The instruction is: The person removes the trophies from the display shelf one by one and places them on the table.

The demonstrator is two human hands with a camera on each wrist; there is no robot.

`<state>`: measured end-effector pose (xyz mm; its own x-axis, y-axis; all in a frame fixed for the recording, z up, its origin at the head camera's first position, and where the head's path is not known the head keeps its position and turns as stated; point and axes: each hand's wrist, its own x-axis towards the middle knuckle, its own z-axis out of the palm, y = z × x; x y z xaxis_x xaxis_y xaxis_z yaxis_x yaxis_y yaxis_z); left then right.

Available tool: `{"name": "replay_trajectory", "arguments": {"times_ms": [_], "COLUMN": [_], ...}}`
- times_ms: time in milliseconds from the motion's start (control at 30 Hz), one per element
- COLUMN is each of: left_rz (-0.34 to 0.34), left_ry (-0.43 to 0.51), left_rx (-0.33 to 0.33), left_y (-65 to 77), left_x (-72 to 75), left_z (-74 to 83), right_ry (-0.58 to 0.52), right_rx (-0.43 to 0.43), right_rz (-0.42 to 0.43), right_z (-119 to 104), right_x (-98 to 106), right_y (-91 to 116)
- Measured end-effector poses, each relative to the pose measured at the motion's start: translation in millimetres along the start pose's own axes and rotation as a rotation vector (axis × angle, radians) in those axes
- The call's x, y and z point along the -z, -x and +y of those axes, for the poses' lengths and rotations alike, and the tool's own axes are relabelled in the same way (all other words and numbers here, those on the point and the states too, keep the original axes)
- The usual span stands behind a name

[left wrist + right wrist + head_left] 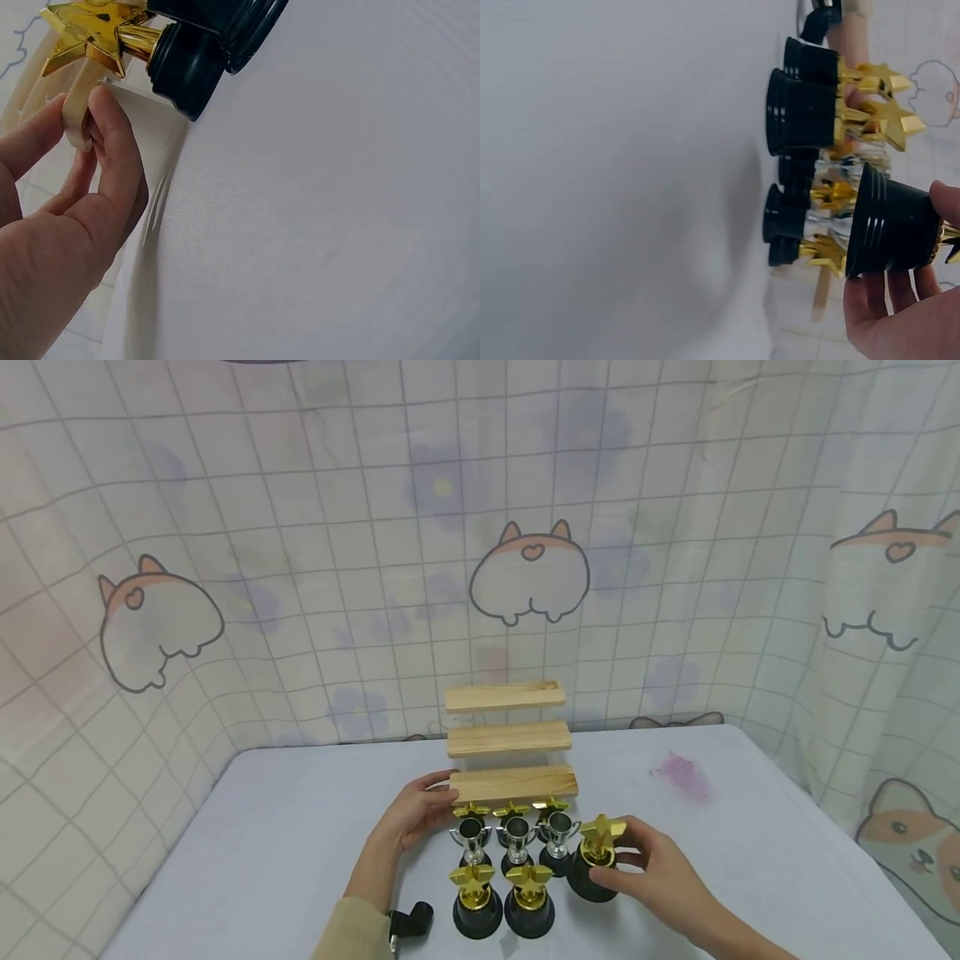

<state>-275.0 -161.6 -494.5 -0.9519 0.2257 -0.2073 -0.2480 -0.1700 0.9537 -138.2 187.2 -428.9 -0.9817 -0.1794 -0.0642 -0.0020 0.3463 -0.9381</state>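
My right hand (667, 881) grips a gold star trophy (590, 878) by its black base, at the right end of the trophy group. In the right wrist view this trophy's base (896, 221) is raised off the table. My left hand (420, 810) pinches the left end of the lowest wooden shelf board (517, 785); the left wrist view shows thumb and fingers on the board's end (76, 120). Before the board stand gold star trophies (512, 812), partly hidden by three silver cup trophies (517, 835). Nearest me are two more gold star trophies, a left one (477, 910) and a right one (529, 910).
Two more wooden boards, a middle one (510, 739) and a top one (506, 697), rise stepwise behind. A black device (411, 921) is at my left wrist. The white table (285, 843) bears a pink stain (684, 777). A patterned curtain (337, 568) hangs behind.
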Motion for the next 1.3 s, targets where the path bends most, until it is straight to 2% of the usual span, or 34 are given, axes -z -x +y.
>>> {"name": "replay_trajectory", "arguments": {"times_ms": [267, 567, 800, 967, 1233, 1300], "left_rz": [0.006, 0.018, 0.026, 0.022, 0.043, 0.053], "left_ry": [0.002, 0.003, 0.008, 0.012, -0.03, -0.065], "left_rx": [0.001, -0.002, 0.001, -0.004, -0.019, -0.029], "left_y": [0.0, -0.7, -0.1, -0.4, 1.6, 2.6], "left_x": [-1.1, -1.4, -0.8, -1.1, -2.6, -3.4], "left_z": [-0.4, -0.6, -1.9, -2.8, -2.1, -1.3], "right_ry": [-0.029, 0.026, 0.008, 0.008, 0.051, 0.075], "right_rx": [0.022, 0.004, -0.015, -0.036, -0.064, -0.066], "right_rz": [-0.077, -0.075, -0.123, -0.125, -0.142, -0.141], "right_z": [20, 26, 31, 33, 33, 33], "right_x": [-7, -12, -15, -18, -24, -24], "right_y": [-3, -8, -10, -12, -14, -15]}}
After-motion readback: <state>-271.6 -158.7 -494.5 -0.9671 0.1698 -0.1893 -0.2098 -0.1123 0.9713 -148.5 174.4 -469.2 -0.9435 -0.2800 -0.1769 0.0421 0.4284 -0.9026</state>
